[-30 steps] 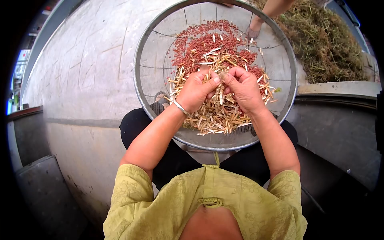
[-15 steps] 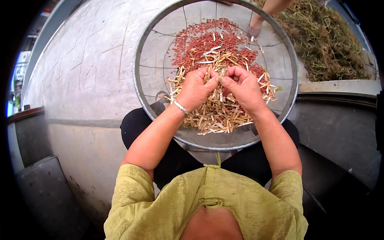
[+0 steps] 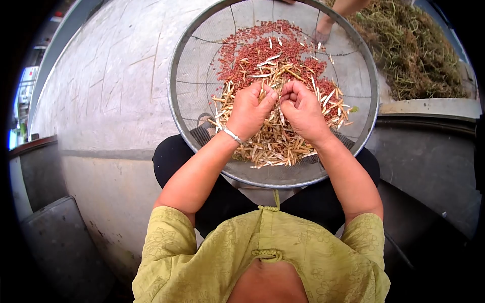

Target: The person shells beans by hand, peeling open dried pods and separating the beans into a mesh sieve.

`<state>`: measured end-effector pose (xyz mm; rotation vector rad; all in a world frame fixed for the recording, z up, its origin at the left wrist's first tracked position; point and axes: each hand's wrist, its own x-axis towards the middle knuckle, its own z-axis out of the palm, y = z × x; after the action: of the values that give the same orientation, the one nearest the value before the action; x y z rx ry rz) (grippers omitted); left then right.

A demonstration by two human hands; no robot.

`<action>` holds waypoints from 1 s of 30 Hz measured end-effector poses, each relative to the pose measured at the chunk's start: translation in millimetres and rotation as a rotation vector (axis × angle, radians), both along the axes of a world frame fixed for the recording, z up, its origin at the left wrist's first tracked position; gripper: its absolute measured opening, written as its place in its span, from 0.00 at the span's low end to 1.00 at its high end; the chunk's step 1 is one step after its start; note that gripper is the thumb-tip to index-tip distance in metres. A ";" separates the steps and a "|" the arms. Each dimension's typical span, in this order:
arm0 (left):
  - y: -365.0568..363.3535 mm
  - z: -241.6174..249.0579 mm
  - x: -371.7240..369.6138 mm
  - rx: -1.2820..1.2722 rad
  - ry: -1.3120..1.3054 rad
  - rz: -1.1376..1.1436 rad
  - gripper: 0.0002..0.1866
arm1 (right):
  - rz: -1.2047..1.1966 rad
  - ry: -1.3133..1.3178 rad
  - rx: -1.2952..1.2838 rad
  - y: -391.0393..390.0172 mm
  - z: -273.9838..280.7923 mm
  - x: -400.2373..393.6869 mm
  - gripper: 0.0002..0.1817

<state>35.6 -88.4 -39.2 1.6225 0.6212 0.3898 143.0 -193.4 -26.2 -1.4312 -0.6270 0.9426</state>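
We are observing the dry, pale pods (image 3: 275,146) lying heaped in the near and middle part of the round mesh sieve (image 3: 375,96), with the red beans (image 3: 252,50) spreading mostly beyond them. Over the heap, we are bringing the left hand (image 3: 248,111) and the right hand (image 3: 305,115) close together, a narrow gap separating them. The left fingers (image 3: 273,95) are pinching closed; we cannot tell whether they are gripping a pod. The right fingers (image 3: 292,89) are curling towards the thumb, their contact and contents remaining unclear. A silvery bangle (image 3: 232,135) is circling the left wrist. The sieve is extending over the black trousers (image 3: 222,204). Beyond its far right rim, we are seeing another person's foot (image 3: 323,28) and, farther right, a tangled plant pile (image 3: 411,55).
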 end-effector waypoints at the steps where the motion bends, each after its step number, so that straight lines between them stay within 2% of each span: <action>1: -0.1 -0.5 -0.2 -0.016 -0.008 0.004 0.07 | 0.017 0.029 0.019 -0.6 1.1 2.0 0.05; 3: 1.3 -1.4 -0.3 -0.032 -0.018 0.009 0.07 | 0.036 0.057 0.038 -1.6 9.2 4.2 0.05; 5: 3.2 -2.1 -0.7 0.093 -0.023 0.002 0.06 | 0.056 0.218 -0.032 -3.1 22.4 4.8 0.05; 9: 1.9 -1.6 -2.5 0.159 -0.020 0.002 0.06 | 0.054 0.175 0.004 -1.9 7.7 4.7 0.05; 14: 2.8 1.0 -2.0 -0.093 -0.028 0.029 0.07 | 0.018 0.137 -0.012 0.7 12.2 3.5 0.04; 18: 3.1 0.6 -1.2 -0.095 -0.051 0.050 0.07 | -0.017 0.028 -0.008 0.9 7.2 6.5 0.04; 20: 3.3 5.5 -1.5 0.179 -0.065 0.083 0.07 | -0.068 -0.415 0.106 0.6 5.5 6.6 0.04; 21: 4.0 6.8 -1.4 0.179 -0.064 0.083 0.07 | -0.068 -0.414 0.107 0.4 5.7 6.6 0.04; 23: 6.3 8.8 -1.8 0.504 -0.158 0.095 0.06 | -0.113 -0.497 0.165 0.0 7.8 7.3 0.04; 24: 7.0 9.8 -2.2 0.505 -0.158 0.095 0.06 | -0.114 -0.497 0.165 -1.4 9.7 7.9 0.04; 26: 9.3 12.3 -0.8 0.627 -0.184 0.112 0.06 | -0.081 -0.297 0.023 -5.2 16.4 10.6 0.04; 27: 9.1 11.6 -1.2 0.628 -0.187 0.112 0.06 | -0.063 -0.303 0.029 -4.8 20.5 9.6 0.05; 29: 7.2 8.6 -3.3 0.348 -0.052 0.062 0.07 | -0.062 -0.255 0.041 -5.2 19.1 9.9 0.05; 30: 6.2 9.5 -3.0 0.348 -0.052 0.062 0.07 | -0.058 -0.204 0.051 -5.1 18.3 9.7 0.05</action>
<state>32.6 -82.2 -29.7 1.9195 0.5880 0.6106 152.7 -198.5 -7.8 -1.5030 -0.7506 0.7360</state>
